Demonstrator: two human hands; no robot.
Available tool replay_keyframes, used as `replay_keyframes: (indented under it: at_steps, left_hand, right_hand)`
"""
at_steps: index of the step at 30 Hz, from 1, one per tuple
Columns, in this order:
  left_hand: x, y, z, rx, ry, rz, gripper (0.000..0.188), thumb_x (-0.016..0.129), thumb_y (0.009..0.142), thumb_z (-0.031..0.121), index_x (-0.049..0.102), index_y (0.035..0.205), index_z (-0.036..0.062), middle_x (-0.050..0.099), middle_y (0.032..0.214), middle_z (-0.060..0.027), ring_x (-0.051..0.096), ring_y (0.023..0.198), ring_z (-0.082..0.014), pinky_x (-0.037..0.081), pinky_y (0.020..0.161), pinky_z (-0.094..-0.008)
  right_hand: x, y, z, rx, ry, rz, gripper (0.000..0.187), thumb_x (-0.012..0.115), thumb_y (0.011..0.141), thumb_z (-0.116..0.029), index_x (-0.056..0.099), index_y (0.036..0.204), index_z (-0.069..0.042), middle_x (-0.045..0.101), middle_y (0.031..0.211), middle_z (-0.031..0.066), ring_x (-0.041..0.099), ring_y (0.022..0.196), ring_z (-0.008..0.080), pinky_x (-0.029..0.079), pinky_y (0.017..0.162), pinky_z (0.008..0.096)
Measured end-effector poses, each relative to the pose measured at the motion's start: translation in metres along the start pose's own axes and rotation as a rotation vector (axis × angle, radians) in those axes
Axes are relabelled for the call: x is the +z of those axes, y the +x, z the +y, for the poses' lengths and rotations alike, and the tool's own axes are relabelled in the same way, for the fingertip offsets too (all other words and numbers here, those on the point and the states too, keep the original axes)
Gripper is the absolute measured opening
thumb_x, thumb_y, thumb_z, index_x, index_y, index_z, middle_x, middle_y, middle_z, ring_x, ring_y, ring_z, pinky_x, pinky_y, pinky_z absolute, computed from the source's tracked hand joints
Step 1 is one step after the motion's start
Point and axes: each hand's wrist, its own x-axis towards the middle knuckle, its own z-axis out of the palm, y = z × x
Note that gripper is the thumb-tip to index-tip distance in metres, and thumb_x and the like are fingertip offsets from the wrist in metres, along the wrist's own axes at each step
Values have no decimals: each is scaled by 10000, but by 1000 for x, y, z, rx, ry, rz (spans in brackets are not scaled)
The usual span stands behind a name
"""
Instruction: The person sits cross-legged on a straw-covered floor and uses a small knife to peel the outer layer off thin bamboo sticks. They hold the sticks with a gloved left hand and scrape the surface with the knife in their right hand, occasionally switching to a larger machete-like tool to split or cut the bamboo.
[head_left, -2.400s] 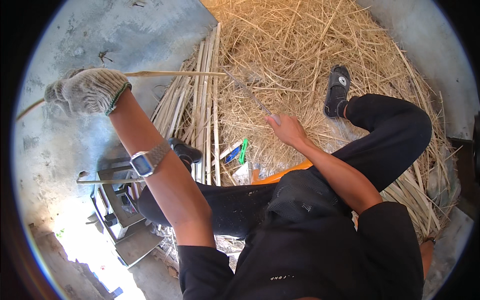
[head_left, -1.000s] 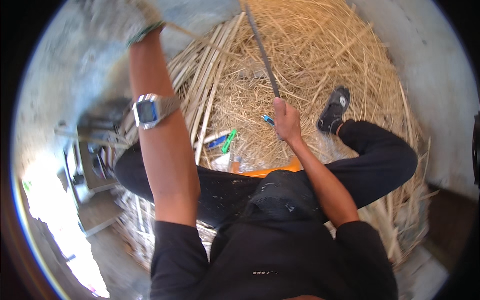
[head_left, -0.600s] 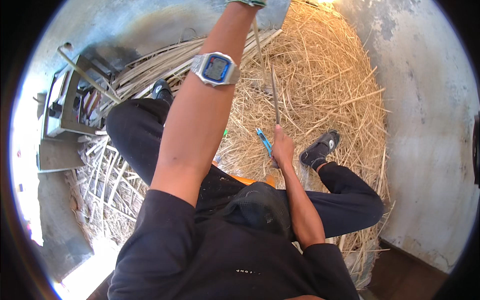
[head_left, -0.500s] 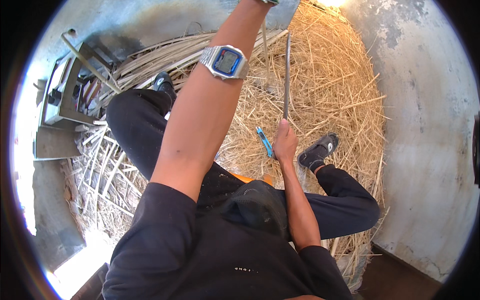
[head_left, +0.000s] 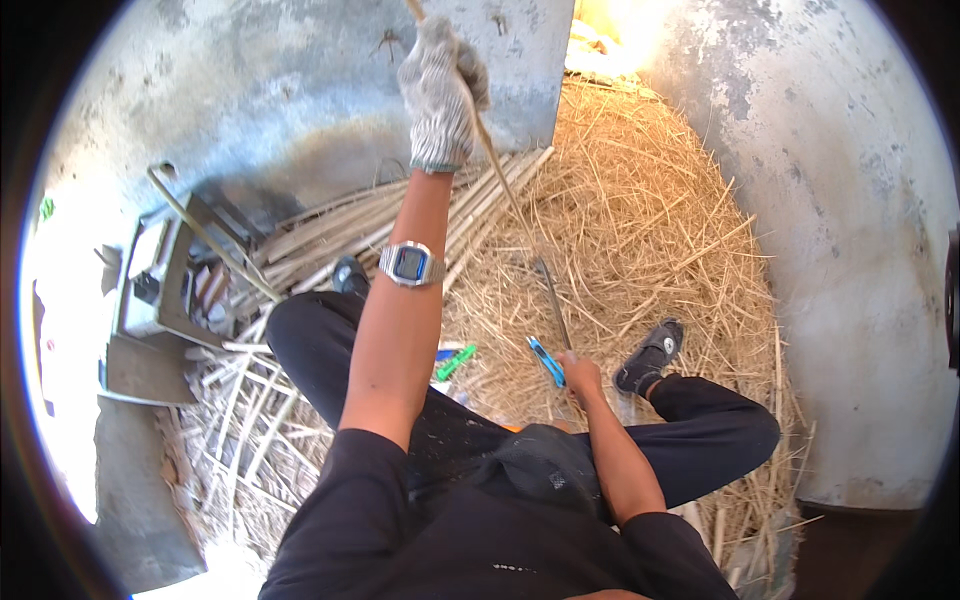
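My left hand (head_left: 440, 95), in a grey-white knitted glove, is raised at the top and closed round a long thin wooden strip (head_left: 505, 185). The strip slants down to the right from the glove. Low on the right, my bare right hand (head_left: 580, 378) is closed on a long knife, its handle hidden in the fist. The knife's narrow dark blade (head_left: 554, 305) points up and away, its far end close to the strip's lower part; whether they touch I cannot tell. A light-blue utility knife (head_left: 547, 362) lies just left of my right hand, and a green cutter (head_left: 456, 363) lies near my left thigh.
Straw-like shavings (head_left: 640, 210) cover the floor between my legs and beyond. Long pale strips (head_left: 350, 220) are piled against the far wall (head_left: 270, 100). A wooden cabinet-like frame (head_left: 165, 300) stands at the left, a stick leaning on it. A bare grey wall (head_left: 860, 250) rises at the right.
My left forearm has swung left and my gloved hand with the strip has come into view. The blade now tilts left and appears lower. The view has shifted, showing the green cutter.
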Motion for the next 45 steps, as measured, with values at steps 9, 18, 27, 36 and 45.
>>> replay_keyframes:
  at_steps: [9,18,27,36,45]
  left_hand:
    - [18,-10,36,-70,715,-414,347,576,1013,295,665,1141,-15,709,869,-94,691,808,-163,583,747,-312]
    - [61,-41,123,-157,490,-428,237,649,955,134,676,1063,-74,714,818,-111,703,753,-174,586,675,-281]
    - [71,-37,165,-52,352,-296,260,670,914,87,645,1057,-128,701,805,-141,695,695,-201,583,624,-309]
    - [71,-32,197,-43,286,-281,308,685,931,149,628,1069,-121,685,804,-137,686,684,-211,579,617,-328]
    - [69,-54,196,-103,304,-409,390,661,958,245,629,1097,-118,692,866,-148,700,776,-220,591,679,-341]
  right_hand:
    - [-40,-15,-49,-401,144,308,543,679,889,-418,632,1180,38,643,1154,273,602,1109,419,460,957,476]
    - [-111,-132,-194,-1190,487,657,480,646,950,-315,530,1287,7,655,1073,204,647,970,322,493,875,423]
    - [-88,-137,-163,-1244,717,97,202,512,1032,-202,602,1022,-22,501,619,2,464,523,88,384,494,278]
    - [-89,-164,-142,-1147,996,-229,248,519,1035,-179,575,841,-35,498,661,-21,413,545,58,338,499,241]
    - [-56,-142,-132,-1141,951,140,131,654,964,-141,634,923,-18,521,677,-46,462,621,31,373,544,231]
